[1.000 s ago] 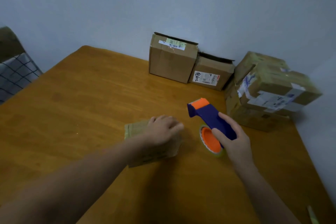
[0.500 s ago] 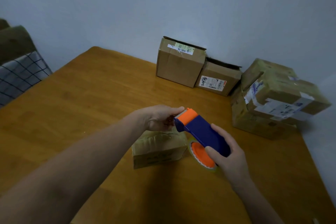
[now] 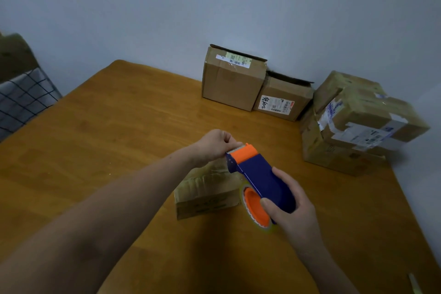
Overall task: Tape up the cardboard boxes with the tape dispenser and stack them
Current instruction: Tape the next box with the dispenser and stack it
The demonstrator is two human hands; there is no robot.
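A blue and orange tape dispenser (image 3: 256,178) is held above the wooden table (image 3: 100,141), its handle gripped by my right hand (image 3: 294,212). My left hand (image 3: 216,144) pinches at the tape end by the dispenser's toothed orange head. Under both hands lies a small flat cardboard box (image 3: 207,192), partly hidden by my left forearm and the dispenser. Two open boxes stand against the back wall: a taller one (image 3: 232,81) and a lower one (image 3: 282,100) with a label.
A stack of taped boxes (image 3: 355,124) sits at the table's right edge by the wall. A chair with a checked cushion (image 3: 22,98) stands off the left side. A small pale object (image 3: 414,283) lies near the table's front right corner.
My left hand left the small box's top and went up to the dispenser's head. My right hand lifted the dispenser off the table and swung it over the small box.
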